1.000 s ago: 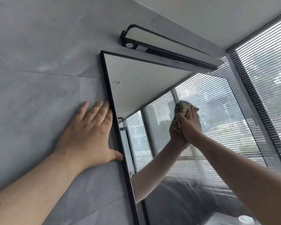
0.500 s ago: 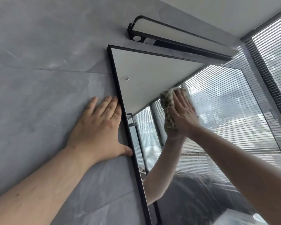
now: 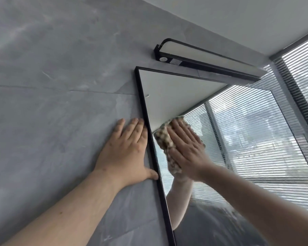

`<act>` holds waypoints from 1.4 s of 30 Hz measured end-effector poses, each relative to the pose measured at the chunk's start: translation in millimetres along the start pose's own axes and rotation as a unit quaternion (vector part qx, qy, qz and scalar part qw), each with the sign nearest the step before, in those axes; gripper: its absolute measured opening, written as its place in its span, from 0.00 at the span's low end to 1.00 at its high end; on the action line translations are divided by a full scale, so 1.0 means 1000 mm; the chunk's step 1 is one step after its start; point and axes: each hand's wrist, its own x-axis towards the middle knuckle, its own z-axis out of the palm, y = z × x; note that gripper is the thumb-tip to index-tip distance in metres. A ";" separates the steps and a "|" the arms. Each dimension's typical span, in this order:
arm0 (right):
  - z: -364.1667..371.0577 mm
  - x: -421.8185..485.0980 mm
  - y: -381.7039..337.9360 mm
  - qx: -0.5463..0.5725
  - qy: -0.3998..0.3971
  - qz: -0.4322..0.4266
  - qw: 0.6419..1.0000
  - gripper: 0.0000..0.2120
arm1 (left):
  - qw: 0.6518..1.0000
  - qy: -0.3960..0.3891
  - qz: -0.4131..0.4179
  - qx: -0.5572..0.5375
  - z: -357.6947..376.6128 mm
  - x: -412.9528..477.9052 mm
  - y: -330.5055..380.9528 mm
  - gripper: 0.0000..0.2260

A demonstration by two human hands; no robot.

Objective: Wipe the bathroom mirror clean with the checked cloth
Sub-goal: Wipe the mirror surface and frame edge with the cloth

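My left hand lies flat on the grey wall, fingers straight and close together, thumb tip touching the black frame just to its right. My right hand is flat too, fingers straight, pressing the checked cloth onto the mirror glass just right of that frame. The cloth is bunched under my palm and pokes out on the left-hand side. Light bar above both hands, blinds far right.
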 end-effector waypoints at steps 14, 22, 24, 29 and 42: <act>-0.024 0.095 0.051 0.005 0.005 0.242 0.970 0.28 | 1.000 0.014 0.016 -0.003 0.001 -0.001 -0.002 0.59; -0.011 0.033 -0.038 -0.047 -0.037 0.098 0.993 0.27 | 0.998 0.022 0.030 -0.042 -0.014 0.001 -0.008 0.56; -0.016 0.023 -0.039 -0.092 -0.049 0.071 0.992 0.28 | 0.997 0.036 0.064 -0.036 -0.019 0.007 -0.017 0.50; -0.029 0.025 -0.033 -0.114 0.004 -0.037 0.993 0.31 | 0.996 0.044 0.070 -0.042 -0.007 0.009 -0.028 0.46; -0.033 0.137 -0.018 -0.006 -0.037 0.080 0.996 0.26 | 0.994 0.070 0.089 -0.015 0.003 0.012 -0.031 0.46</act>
